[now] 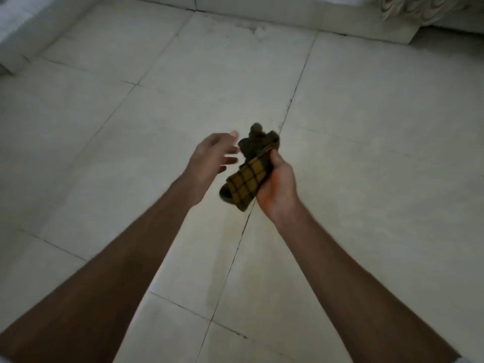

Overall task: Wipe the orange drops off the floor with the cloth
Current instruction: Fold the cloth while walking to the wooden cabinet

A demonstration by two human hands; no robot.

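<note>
A yellow cloth (pixel 248 176) with a dark check pattern is bunched up in my right hand (pixel 277 184), held in the air above the pale tiled floor (pixel 366 127). Its dark upper end sticks out past my fingers. My left hand (pixel 212 155) hovers just left of the cloth with fingers spread, apart from it or barely at its edge. A faint yellowish smear (pixel 220 247) shows on the tiles below my hands, along the grout line. No distinct orange drops are visible.
A low pale skirting and wall (pixel 262 9) run along the far edge of the floor. A white step or ledge (pixel 21 48) stands at the far left. Patterned fabric (pixel 419 9) hangs at the top right.
</note>
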